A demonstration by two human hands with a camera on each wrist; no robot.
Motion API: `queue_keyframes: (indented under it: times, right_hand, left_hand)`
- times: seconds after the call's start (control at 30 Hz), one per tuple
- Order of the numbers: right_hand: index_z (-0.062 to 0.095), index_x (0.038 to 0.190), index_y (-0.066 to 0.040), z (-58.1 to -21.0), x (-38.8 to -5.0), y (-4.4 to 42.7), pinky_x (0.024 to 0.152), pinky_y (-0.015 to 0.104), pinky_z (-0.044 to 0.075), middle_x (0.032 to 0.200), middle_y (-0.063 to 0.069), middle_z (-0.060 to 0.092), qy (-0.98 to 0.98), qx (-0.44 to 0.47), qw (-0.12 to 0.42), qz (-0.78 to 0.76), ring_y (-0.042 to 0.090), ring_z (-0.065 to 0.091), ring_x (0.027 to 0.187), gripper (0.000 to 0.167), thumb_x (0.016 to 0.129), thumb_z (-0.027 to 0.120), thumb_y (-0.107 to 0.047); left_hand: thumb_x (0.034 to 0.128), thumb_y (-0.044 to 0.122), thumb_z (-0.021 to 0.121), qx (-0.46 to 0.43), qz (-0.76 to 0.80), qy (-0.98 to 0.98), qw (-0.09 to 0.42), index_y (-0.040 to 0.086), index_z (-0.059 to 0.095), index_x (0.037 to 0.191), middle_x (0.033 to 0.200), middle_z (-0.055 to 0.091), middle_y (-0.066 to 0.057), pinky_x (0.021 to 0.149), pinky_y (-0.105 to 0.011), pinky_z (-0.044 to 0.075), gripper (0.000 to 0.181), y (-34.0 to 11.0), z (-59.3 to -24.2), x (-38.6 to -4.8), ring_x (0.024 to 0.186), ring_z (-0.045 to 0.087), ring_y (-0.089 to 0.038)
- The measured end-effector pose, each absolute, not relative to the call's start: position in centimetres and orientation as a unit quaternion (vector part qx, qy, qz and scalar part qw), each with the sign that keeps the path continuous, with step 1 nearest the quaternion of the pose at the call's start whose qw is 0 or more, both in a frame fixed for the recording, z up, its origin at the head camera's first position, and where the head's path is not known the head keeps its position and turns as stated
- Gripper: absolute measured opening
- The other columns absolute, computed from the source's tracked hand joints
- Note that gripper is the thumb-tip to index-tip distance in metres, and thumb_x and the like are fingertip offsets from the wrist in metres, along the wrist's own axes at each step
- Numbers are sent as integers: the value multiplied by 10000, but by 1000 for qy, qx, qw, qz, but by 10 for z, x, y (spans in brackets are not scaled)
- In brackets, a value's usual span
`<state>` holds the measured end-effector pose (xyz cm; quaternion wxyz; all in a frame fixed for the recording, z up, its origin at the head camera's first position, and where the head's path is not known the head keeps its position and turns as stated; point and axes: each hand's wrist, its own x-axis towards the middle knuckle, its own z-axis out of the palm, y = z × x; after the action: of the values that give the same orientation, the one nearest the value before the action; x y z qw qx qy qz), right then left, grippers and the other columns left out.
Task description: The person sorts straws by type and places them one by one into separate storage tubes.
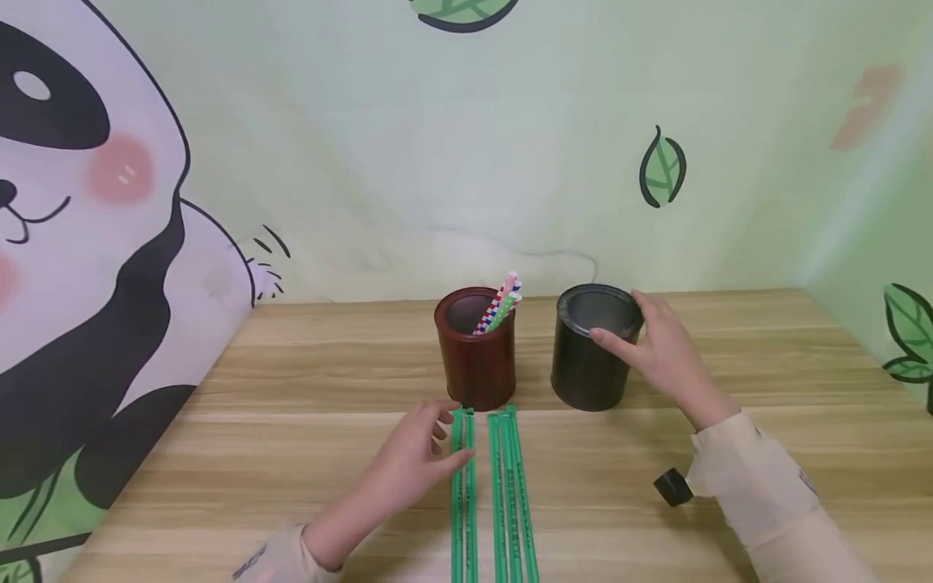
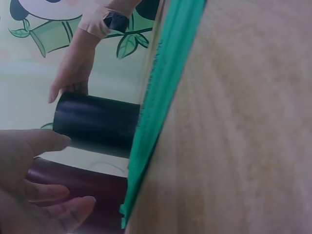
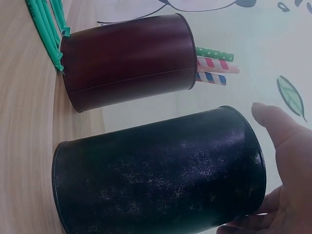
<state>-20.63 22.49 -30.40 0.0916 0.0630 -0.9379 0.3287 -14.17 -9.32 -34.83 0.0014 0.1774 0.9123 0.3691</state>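
A black cylindrical holder point(image 1: 589, 364) stands upright on the table. My right hand point(image 1: 666, 352) is spread at its rim, thumb at the near side and fingers at the right; in the right wrist view the thumb is apart from the wall, and whether the fingers touch cannot be told. Left of it stands a dark red holder point(image 1: 477, 368) with several patterned paper straws point(image 1: 499, 305) leaning inside. In front lie long, thin green printed wrappers point(image 1: 513, 494) in two groups. My left hand point(image 1: 411, 457) hovers over the left group, fingers loosely bent, nothing held.
The wooden table point(image 1: 328, 356) meets a pale green wall backdrop point(image 1: 350, 154) with printed leaves and a panda. A small black block point(image 1: 673, 487) sits at the right sleeve, on the wrist.
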Motion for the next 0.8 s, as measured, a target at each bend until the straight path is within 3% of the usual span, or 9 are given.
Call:
queue_keyframes:
  times: [0.33, 0.8]
  right_hand:
    - [196, 1482, 94, -306, -205, 224, 1095, 641, 284, 1492, 341, 287, -942, 60, 77, 321, 504, 299, 1365, 964, 873, 612, -526]
    - [197, 1479, 101, -306, -205, 225, 1093, 635, 294, 1477, 344, 310, -943, 61, 79, 318, 496, 321, 1355, 973, 876, 591, -553]
  left_hand:
    - [807, 177, 754, 145, 347, 926, 42, -19, 540, 1241, 995, 571, -108, 715, -300, 495, 522, -95, -367, -146, 828, 554, -167]
    - [726, 99, 780, 128, 310, 942, 14, -68, 581, 1143, 888, 565, -115, 725, -336, 498, 492, -92, -382, -151, 808, 560, -205]
